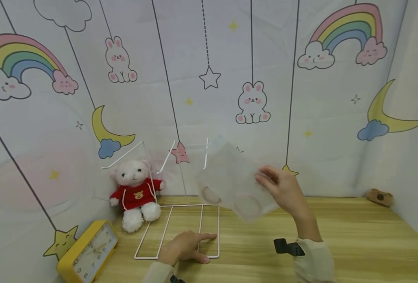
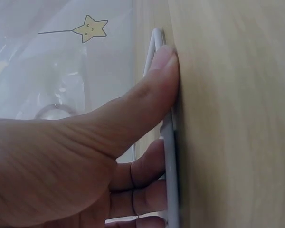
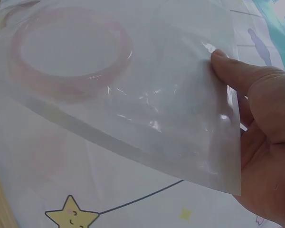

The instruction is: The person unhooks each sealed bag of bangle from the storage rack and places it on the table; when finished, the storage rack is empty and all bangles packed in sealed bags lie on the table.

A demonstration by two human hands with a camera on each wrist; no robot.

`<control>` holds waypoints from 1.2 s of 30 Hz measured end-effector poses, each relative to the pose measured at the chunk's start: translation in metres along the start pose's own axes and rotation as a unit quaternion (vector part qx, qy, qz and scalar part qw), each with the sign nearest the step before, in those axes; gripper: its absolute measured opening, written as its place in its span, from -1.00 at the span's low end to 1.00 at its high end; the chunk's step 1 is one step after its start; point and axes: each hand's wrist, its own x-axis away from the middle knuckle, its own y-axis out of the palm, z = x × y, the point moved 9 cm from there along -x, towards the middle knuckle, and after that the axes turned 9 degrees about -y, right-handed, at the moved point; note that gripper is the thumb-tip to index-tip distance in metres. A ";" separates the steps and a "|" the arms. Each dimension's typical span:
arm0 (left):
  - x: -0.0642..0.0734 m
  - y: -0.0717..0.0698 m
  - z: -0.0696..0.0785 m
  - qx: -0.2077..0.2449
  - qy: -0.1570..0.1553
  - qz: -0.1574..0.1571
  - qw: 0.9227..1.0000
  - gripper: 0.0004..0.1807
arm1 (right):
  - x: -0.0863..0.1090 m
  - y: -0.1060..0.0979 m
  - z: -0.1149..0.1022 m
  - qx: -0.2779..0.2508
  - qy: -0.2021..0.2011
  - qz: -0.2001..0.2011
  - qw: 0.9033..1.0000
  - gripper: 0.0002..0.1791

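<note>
My right hand [image 1: 283, 188] pinches the edge of a translucent plastic bag [image 1: 230, 169] between thumb and fingers, holding it up above the table. Pale pinkish rings [image 3: 71, 80] show through the plastic; their exact kind is blurred. To the left stands a white wire rack [image 1: 218, 232], with a flat base on the table and upright slanting wires. My left hand [image 1: 185, 245] presses on the rack's base near its front right corner, index finger and thumb stretched out. In the left wrist view the thumb [image 2: 154, 90] lies against the white wire, fingers beyond it.
A white plush bear [image 1: 134, 196] in a red hoodie sits behind the rack's left side. A yellow alarm clock [image 1: 92, 247] stands at the front left. A small brown object [image 1: 379, 196] lies at the far right of the wooden table [image 1: 354, 236]. A cartoon-printed backdrop [image 1: 209, 110] rises behind.
</note>
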 end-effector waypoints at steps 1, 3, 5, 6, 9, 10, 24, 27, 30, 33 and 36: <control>0.000 0.000 0.000 0.000 -0.001 0.001 1.000 -0.20 | 0.001 -0.001 0.001 -0.004 -0.001 -0.003 1.000 -0.84; 0.001 0.001 0.000 0.000 -0.003 0.002 1.000 -0.20 | 0.002 -0.003 0.001 -0.008 -0.005 -0.007 1.000 -0.85; 0.001 0.002 -0.001 -0.003 -0.005 0.003 1.000 -0.21 | 0.003 -0.005 0.000 -0.013 -0.010 -0.010 1.000 -0.87; 0.001 0.002 -0.001 -0.004 -0.007 0.003 1.000 -0.21 | 0.004 -0.006 0.000 -0.014 -0.012 -0.012 1.000 -0.86; 0.002 0.002 -0.002 -0.008 -0.009 0.004 1.000 -0.21 | 0.005 -0.008 -0.001 -0.025 -0.016 -0.014 0.999 -0.84; 0.002 0.002 -0.002 -0.009 -0.009 0.005 1.000 -0.21 | 0.005 -0.008 -0.002 -0.031 -0.018 -0.015 0.999 -0.83; -0.002 0.008 0.000 -0.007 -0.007 0.003 1.000 -0.21 | 0.012 -0.025 -0.020 -0.028 -0.058 -0.027 0.998 -0.71; -0.003 0.008 -0.001 -0.009 -0.011 0.002 1.000 -0.21 | 0.013 -0.030 -0.026 -0.029 -0.066 -0.028 0.997 -0.69; -0.003 0.006 -0.003 -0.004 -0.019 -0.004 1.000 -0.21 | 0.013 -0.035 -0.030 -0.036 -0.074 -0.026 0.996 -0.67; -0.003 0.003 -0.005 0.000 -0.024 -0.008 1.000 -0.21 | 0.012 -0.038 -0.034 -0.041 -0.082 -0.022 0.996 -0.67; -0.003 0.004 -0.004 0.003 -0.025 -0.012 1.000 -0.21 | 0.013 -0.041 -0.035 -0.046 -0.083 -0.013 0.995 -0.67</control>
